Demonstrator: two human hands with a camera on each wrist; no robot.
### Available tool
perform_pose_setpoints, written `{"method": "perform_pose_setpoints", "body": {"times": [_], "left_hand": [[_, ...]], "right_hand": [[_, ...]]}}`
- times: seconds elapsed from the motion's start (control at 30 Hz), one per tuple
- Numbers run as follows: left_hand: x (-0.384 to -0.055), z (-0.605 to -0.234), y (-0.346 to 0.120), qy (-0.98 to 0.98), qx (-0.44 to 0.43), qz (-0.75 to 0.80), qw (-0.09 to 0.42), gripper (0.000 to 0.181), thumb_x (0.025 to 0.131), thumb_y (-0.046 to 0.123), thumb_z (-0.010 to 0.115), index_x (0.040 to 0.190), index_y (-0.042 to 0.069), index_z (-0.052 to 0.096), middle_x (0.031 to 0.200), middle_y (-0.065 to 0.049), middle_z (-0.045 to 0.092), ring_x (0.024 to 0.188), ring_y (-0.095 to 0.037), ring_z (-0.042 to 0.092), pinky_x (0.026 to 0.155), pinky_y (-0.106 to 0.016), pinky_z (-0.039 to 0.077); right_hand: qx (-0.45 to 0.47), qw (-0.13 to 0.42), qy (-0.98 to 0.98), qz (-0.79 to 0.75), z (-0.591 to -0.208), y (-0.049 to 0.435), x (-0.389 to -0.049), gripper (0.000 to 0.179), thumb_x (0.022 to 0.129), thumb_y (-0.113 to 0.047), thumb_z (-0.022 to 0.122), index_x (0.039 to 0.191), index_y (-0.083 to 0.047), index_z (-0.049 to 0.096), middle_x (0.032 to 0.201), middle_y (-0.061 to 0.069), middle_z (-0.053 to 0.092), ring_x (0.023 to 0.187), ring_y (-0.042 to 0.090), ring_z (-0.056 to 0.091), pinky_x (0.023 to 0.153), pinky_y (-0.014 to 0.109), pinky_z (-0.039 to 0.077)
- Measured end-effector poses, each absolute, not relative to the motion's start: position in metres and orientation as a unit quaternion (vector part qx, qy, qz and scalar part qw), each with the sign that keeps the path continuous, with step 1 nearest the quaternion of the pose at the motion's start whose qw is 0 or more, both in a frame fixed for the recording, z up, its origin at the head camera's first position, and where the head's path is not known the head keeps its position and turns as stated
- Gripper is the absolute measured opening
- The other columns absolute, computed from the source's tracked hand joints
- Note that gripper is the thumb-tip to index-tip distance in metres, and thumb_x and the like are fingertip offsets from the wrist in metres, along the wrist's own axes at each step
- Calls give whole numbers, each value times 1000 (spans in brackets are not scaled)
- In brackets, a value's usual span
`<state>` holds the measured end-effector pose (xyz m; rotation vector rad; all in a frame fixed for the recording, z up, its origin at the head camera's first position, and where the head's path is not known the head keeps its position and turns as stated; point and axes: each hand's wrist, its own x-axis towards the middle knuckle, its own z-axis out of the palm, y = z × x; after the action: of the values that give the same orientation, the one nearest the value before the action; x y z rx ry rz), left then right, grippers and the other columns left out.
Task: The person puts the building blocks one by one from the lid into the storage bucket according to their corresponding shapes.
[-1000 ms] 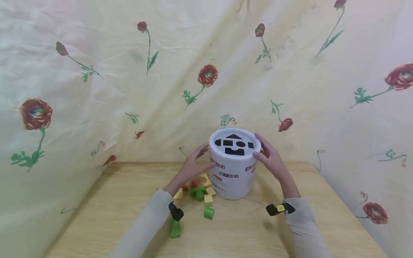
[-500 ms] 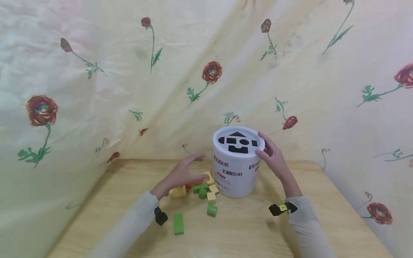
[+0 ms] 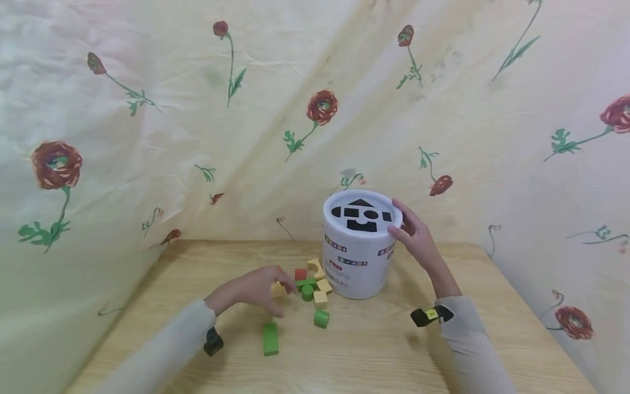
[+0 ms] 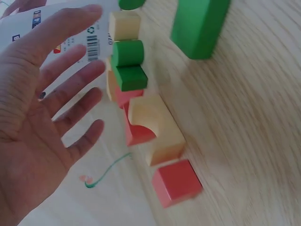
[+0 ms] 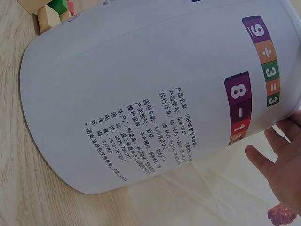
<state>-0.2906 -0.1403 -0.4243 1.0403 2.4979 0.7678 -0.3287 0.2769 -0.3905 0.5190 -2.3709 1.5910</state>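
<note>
A white tub with shape-cut holes in its lid stands upright on the table. My right hand rests its relaxed thumb and fingertips on the right side of the tub's rim. My left hand is held over the left part of a small pile of wooden blocks, fingers spread and holding nothing. In the left wrist view the pile includes a yellow arch block, a red block and a green cylinder. A green rectangular block lies nearer me, below the left hand.
Another green cylinder lies in front of a yellow cube, left of the tub's base. The wooden table meets a flowered cloth behind and at both sides.
My left hand has let go of the tub's left side and moved left and down to above the blocks. The right hand has stayed on the rim.
</note>
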Motion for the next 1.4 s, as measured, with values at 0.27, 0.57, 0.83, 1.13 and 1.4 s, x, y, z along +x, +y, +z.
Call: {"method": "perform_pose_setpoints", "body": {"times": [0.27,0.57,0.83,1.13,1.4], "left_hand": [[-288,-428,-154,873,370,231,218,40,72,6,86,107,21,77,108,7,71,109,-18,61,100,-44,48],[-273,-434,-153,871,382,191,241,45,66,-1,84,99,29,78,104,18,64,104,-6,57,97,-32,46],[-273,-444,-156,885,379,175,207,43,65,4,86,96,34,77,109,20,66,117,-14,57,104,-42,46],[-278,-457,-153,896,384,173,143,36,65,14,87,93,32,73,97,18,60,93,-3,52,84,-24,46],[-277,-465,-149,905,365,182,122,37,65,19,87,96,32,71,98,21,62,91,-2,52,80,-23,46]], "right_hand": [[182,122,-811,543,-389,277,-333,70,102,-20,61,162,-21,27,167,10,32,148,41,38,115,58,35],[171,111,-814,544,-388,275,-329,70,102,-21,61,163,-21,26,167,11,31,147,41,40,108,39,46],[174,116,-813,544,-389,275,-330,70,102,-20,61,163,-21,26,166,12,32,146,42,41,111,49,41],[168,121,-815,541,-393,277,-330,70,103,-22,61,163,-22,25,167,12,31,146,42,40,113,58,37],[167,121,-819,535,-393,277,-328,69,103,-23,61,162,-23,26,167,11,31,146,41,41,110,37,45]]}}
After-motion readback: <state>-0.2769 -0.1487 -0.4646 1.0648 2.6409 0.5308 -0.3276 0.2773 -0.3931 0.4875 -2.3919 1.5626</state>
